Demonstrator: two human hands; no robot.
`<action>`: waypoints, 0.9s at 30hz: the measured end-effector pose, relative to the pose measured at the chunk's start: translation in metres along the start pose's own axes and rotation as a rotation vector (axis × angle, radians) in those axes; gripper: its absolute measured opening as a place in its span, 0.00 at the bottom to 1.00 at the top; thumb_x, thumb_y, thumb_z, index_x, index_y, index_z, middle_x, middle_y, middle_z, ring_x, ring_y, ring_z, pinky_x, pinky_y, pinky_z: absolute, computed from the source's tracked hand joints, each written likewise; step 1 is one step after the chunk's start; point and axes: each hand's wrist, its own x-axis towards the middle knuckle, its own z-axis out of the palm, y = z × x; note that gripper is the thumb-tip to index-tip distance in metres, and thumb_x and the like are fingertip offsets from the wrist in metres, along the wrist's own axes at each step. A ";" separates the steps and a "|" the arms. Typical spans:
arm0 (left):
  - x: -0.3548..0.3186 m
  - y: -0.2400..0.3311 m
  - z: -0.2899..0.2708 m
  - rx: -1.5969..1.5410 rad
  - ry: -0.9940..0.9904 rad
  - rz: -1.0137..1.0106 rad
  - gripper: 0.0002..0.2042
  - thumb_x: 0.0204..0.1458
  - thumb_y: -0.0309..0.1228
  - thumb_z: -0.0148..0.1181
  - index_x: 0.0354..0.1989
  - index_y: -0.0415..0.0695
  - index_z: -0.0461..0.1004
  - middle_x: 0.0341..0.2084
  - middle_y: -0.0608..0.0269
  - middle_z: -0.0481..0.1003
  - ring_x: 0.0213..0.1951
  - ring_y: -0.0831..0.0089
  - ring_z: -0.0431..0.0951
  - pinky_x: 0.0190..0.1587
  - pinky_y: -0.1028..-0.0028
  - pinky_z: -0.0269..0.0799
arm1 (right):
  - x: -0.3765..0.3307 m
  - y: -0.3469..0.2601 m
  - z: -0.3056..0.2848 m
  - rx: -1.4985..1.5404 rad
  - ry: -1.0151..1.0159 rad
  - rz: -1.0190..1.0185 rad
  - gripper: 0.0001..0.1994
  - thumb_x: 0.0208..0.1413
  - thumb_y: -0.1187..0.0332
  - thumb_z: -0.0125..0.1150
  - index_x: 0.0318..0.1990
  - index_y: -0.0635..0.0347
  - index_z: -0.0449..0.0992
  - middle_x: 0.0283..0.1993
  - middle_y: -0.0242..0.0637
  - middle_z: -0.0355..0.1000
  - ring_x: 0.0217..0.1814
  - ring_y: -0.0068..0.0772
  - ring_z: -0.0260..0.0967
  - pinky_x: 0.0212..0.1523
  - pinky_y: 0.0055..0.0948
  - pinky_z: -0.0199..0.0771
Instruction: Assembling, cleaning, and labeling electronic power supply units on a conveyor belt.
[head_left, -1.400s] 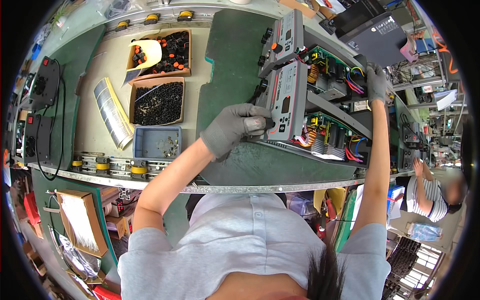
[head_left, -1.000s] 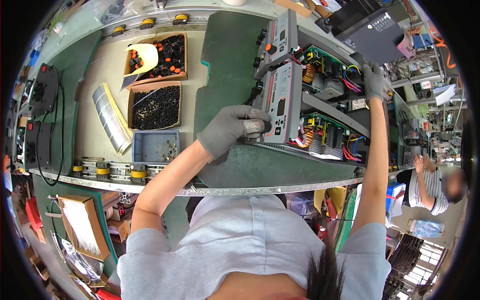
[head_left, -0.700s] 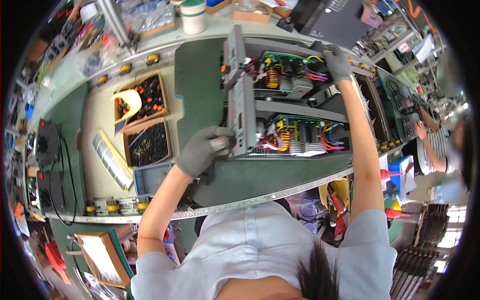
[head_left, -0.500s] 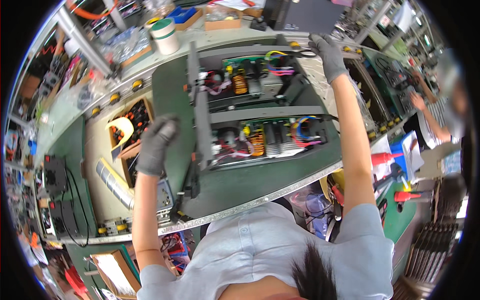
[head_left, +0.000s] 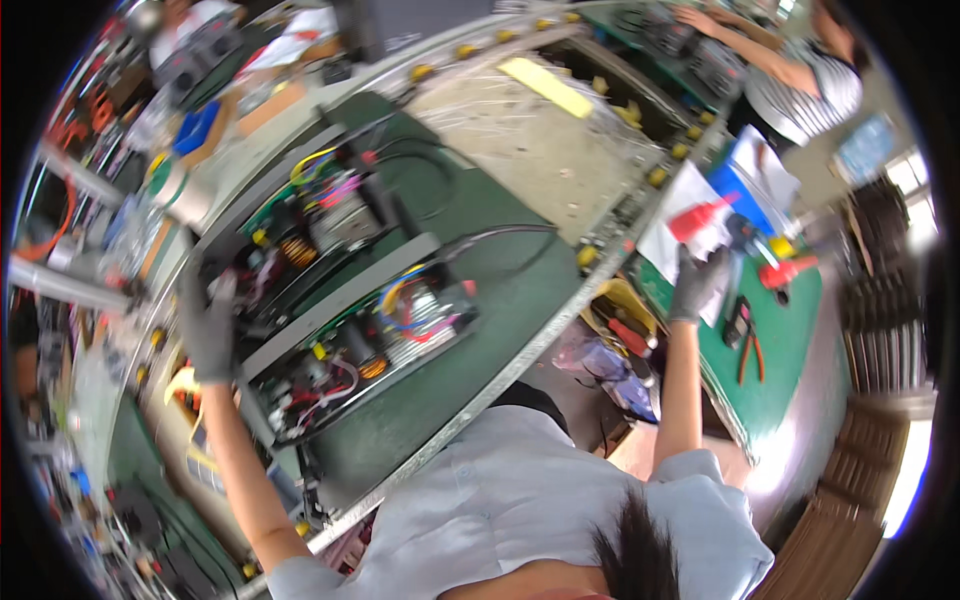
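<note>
Two open electronic units stand side by side on a dark green board, the far unit (head_left: 345, 215) and the near unit (head_left: 425, 330), with coils, heat sinks and coloured wires showing. My gloved left hand (head_left: 207, 325) is at their left end, fingers stretched along the grey metal frame; blur hides whether it presses on it. Over the green side table (head_left: 775, 370) at the right, my gloved right hand (head_left: 698, 285) has its fingers apart and holds nothing visible. Nearest to it are a red bottle (head_left: 700, 217), white paper (head_left: 662, 240) and a dark blue tool (head_left: 745, 235).
Pliers with orange handles (head_left: 752, 355) and another red bottle (head_left: 787, 270) lie on the side table. Black cables (head_left: 490, 235) trail right from the units. A yellow strip (head_left: 545, 87) lies farther back. Another person (head_left: 795, 85) works at the far right.
My view has turned to the right. My right hand has left the far side of the units for the side table. My left hand has come to the units' left end.
</note>
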 end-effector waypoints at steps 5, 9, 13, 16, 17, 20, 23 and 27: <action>-0.013 0.008 -0.015 0.362 0.181 0.131 0.19 0.47 0.29 0.59 0.50 0.45 0.70 0.46 0.48 0.69 0.49 0.51 0.68 0.52 0.63 0.64 | 0.043 0.035 0.053 -0.019 -0.323 0.093 0.29 0.38 0.70 0.70 0.51 0.61 0.64 0.42 0.38 0.69 0.43 0.38 0.68 0.48 0.35 0.67; 0.000 0.032 -0.019 0.382 0.220 0.144 0.15 0.46 0.28 0.57 0.44 0.50 0.73 0.43 0.51 0.71 0.47 0.52 0.70 0.48 0.61 0.67 | 0.049 0.010 0.058 0.651 -0.208 0.384 0.24 0.40 0.81 0.63 0.48 0.59 0.66 0.35 0.29 0.69 0.38 0.25 0.66 0.45 0.25 0.68; 0.035 0.061 0.018 0.148 -0.077 0.178 0.14 0.50 0.31 0.52 0.46 0.51 0.71 0.42 0.53 0.71 0.43 0.53 0.73 0.46 0.61 0.69 | 0.073 -0.074 0.040 1.044 -0.326 0.476 0.24 0.46 0.72 0.63 0.53 0.60 0.64 0.42 0.33 0.67 0.42 0.27 0.67 0.47 0.28 0.70; 0.051 0.069 0.058 0.257 -0.260 0.209 0.16 0.49 0.30 0.51 0.49 0.47 0.68 0.42 0.50 0.70 0.44 0.51 0.72 0.46 0.61 0.69 | 0.075 -0.162 0.028 0.748 -0.754 0.082 0.21 0.48 0.67 0.60 0.50 0.65 0.66 0.43 0.33 0.67 0.42 0.25 0.66 0.42 0.23 0.67; 0.051 0.069 0.066 0.237 -0.289 0.220 0.17 0.49 0.29 0.52 0.50 0.46 0.68 0.40 0.50 0.70 0.42 0.52 0.71 0.46 0.62 0.69 | 0.071 -0.192 0.025 0.574 -0.832 -0.064 0.23 0.46 0.70 0.60 0.52 0.65 0.67 0.43 0.33 0.67 0.43 0.23 0.65 0.42 0.21 0.66; 0.042 0.066 0.074 0.299 -0.328 0.349 0.17 0.49 0.30 0.52 0.49 0.45 0.67 0.42 0.51 0.70 0.43 0.54 0.72 0.46 0.63 0.69 | 0.051 -0.271 0.023 0.819 -0.895 -0.260 0.30 0.43 0.68 0.67 0.56 0.66 0.65 0.50 0.36 0.68 0.52 0.26 0.64 0.54 0.26 0.63; 0.033 0.072 0.076 0.546 -0.406 0.428 0.19 0.48 0.32 0.52 0.50 0.43 0.65 0.42 0.53 0.71 0.42 0.56 0.73 0.44 0.63 0.71 | 0.037 -0.333 0.028 0.966 -0.833 -0.239 0.27 0.42 0.74 0.65 0.54 0.66 0.66 0.47 0.37 0.69 0.49 0.26 0.66 0.52 0.25 0.65; 0.028 0.081 0.072 0.427 -0.587 0.176 0.24 0.51 0.34 0.50 0.58 0.42 0.57 0.52 0.50 0.66 0.39 0.54 0.76 0.39 0.60 0.73 | 0.006 -0.394 0.054 1.140 -0.808 -0.429 0.26 0.43 0.72 0.66 0.52 0.67 0.66 0.42 0.37 0.71 0.43 0.26 0.68 0.45 0.24 0.69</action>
